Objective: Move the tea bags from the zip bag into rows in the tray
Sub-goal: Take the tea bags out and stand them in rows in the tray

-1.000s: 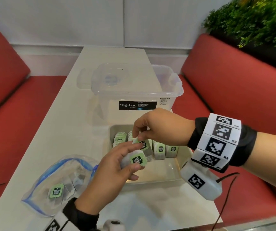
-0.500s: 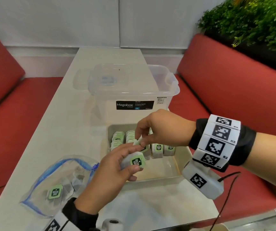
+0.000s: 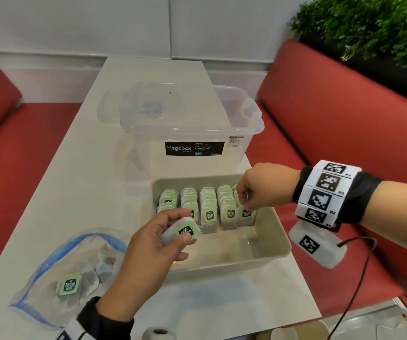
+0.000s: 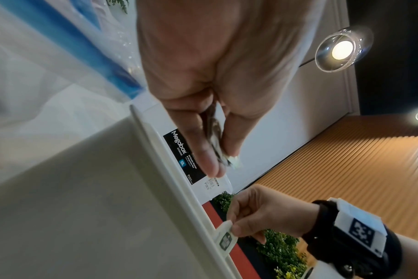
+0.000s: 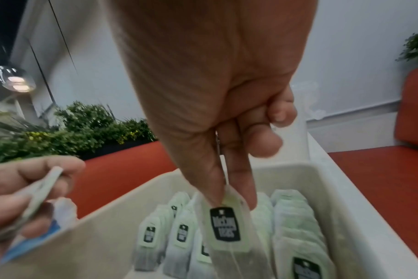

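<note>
A beige tray holds several rows of green-tagged tea bags standing upright. My right hand pinches the top of one tea bag at the front of the rightmost row; the right wrist view shows the thumb and forefinger of that hand on this tea bag. My left hand pinches a small stack of tea bags over the tray's front left; these tea bags show edge-on in the left wrist view. A zip bag with more tea bags lies at the left.
A clear Megabox storage box stands right behind the tray, with its lid behind it to the left. Red benches flank the white table. A plant hedge is at the back right.
My right hand took a tea bag from my left hand's stack and carried it right to the rightmost row. The left hand stayed over the tray's front left.
</note>
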The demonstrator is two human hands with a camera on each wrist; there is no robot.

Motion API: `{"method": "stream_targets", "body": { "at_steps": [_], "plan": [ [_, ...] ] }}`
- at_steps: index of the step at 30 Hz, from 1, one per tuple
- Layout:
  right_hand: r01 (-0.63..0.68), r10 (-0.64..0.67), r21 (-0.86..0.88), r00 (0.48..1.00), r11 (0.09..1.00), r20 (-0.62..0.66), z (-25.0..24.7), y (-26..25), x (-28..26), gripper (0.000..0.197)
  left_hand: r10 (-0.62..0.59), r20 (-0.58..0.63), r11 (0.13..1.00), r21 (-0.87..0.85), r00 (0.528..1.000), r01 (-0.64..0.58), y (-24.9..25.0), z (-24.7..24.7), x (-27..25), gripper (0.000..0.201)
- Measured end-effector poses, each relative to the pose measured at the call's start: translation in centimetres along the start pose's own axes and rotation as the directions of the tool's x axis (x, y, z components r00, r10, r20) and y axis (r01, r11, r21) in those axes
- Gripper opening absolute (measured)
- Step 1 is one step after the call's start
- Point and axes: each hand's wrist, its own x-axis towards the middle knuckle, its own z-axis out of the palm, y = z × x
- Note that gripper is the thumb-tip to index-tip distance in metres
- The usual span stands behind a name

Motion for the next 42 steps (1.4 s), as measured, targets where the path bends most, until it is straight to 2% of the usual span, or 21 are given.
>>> {"method": "stream_targets", "body": {
  "at_steps": [7,12,24,29,33,35,38,42],
  "plan": [
    [-0.034,0.052,-0.116,0.986,0.993,0.156,2.7,1.7,2.7,0.011,-0.015,0.002,1.0,-0.003,1.0,0.015,-0.7,0.0,0.0,0.033],
    [-0.038,0.078,-0.17,0.968,0.985,0.237,3.2,2.0,4.4,0.009,-0.007,0.001,1.0,-0.003,1.0,0.007,-1.0,-0.1,0.0,0.041],
    [-0.045,0.106,-0.271,0.97,0.961,0.217,3.8,1.9,6.3,0.016,0.001,0.006,0.998,0.063,1.0,-0.002,-1.3,-0.2,0.0,0.047],
    [-0.047,0.105,-0.261,0.972,0.964,0.212,3.7,2.0,6.0,0.016,0.045,0.009,0.989,0.141,0.999,-0.046,-0.9,-0.1,0.0,0.043],
    [-0.041,0.091,-0.239,0.975,0.97,0.203,3.2,2.2,5.6,0.016,0.091,0.01,0.96,0.267,0.996,-0.09,-0.9,-0.1,0.2,0.046],
    [-0.044,0.082,-0.212,0.981,0.976,0.175,2.8,2.1,4.9,0.017,0.111,-0.01,0.933,0.345,0.994,-0.101,-0.9,-0.1,0.3,0.048],
    [-0.014,0.017,-0.074,0.999,0.997,0.04,1.9,1.0,3.3,0.018,0.136,-0.041,0.89,0.445,0.99,-0.104,-0.5,-0.3,0.6,0.054],
    [0.21,-0.176,0.219,0.971,0.953,-0.162,1.1,-2.6,1.0,0.022,0.082,-0.032,0.805,0.591,0.996,-0.047,1.0,-0.3,1.1,0.065]
  ]
}}
